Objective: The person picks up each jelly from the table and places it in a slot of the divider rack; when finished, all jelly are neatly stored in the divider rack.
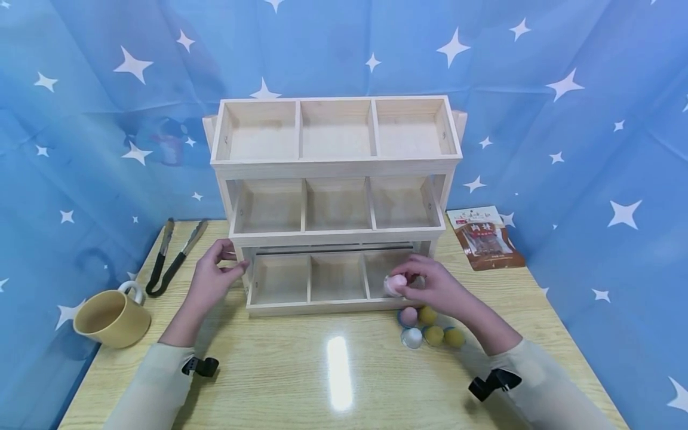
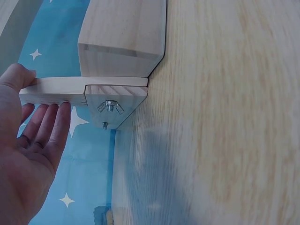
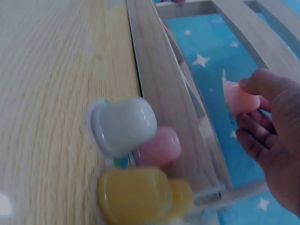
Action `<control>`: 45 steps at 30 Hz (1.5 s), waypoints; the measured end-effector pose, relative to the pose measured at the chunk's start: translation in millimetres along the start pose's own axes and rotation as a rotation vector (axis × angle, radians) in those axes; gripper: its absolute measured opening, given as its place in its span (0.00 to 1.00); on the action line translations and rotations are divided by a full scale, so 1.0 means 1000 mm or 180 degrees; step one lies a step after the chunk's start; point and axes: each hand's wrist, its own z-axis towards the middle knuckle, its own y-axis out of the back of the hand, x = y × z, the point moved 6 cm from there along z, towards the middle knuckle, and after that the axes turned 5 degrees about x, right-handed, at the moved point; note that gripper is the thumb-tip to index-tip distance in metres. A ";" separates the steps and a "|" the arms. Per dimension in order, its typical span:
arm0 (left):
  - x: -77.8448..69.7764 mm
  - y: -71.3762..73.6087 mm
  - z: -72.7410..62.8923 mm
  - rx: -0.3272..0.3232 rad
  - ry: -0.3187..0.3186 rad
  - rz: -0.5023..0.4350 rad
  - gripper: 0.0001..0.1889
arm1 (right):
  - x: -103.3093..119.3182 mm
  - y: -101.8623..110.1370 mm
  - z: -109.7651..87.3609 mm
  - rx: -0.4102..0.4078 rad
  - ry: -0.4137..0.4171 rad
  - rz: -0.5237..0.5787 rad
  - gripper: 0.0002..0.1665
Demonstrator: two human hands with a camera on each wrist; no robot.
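A three-tier wooden shelf (image 1: 336,169) stands at the back of the table, each tier divided into three compartments. At its left side my left hand (image 1: 212,276) holds an upright (image 2: 56,89), thumb on one face and fingertips on the opposite face. My right hand (image 1: 430,285) pinches a pink jelly cup (image 3: 240,98) over the right compartment of the bottom tier. Just in front of that tier sit another pink jelly cup (image 1: 408,316), a white jelly cup (image 1: 412,338) and several yellow jelly cups (image 1: 433,335).
Left of the shelf lie black-handled tongs (image 1: 173,263), with a yellow mug (image 1: 114,316) nearer the front edge. A brown snack packet (image 1: 485,237) lies to the right of the shelf. Blue star-patterned cloth (image 1: 333,48) hangs behind and at both sides.
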 end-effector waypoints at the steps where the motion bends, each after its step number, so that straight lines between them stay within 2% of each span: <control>1: 0.000 0.000 0.000 0.0000 0.0002 -0.0008 0.24 | 0.002 -0.003 0.003 0.0019 -0.0006 0.0035 0.14; 7: 0.003 -0.001 0.001 -0.0012 -0.0005 -0.0035 0.23 | 0.019 -0.021 0.024 0.0118 0.0112 0.0125 0.15; 18: 0.006 0.000 0.002 -0.0014 -0.0004 -0.0042 0.22 | 0.043 -0.047 0.054 0.0233 0.0430 0.0062 0.15; 28: 0.006 0.000 0.001 -0.0017 -0.0008 -0.0033 0.23 | 0.056 -0.068 0.076 0.0475 0.0307 0.0008 0.18; 32: 0.006 0.001 0.001 -0.0020 -0.0022 -0.0065 0.22 | 0.061 -0.078 0.086 0.0536 0.0287 0.0164 0.18; 40: 0.005 0.001 0.001 0.0020 -0.0053 -0.0207 0.22 | 0.071 -0.101 0.107 0.0581 0.0421 0.0314 0.17; 45: 0.004 0.001 0.001 0.0022 -0.0061 -0.0224 0.22 | 0.078 -0.114 0.122 0.0579 0.0364 0.0271 0.17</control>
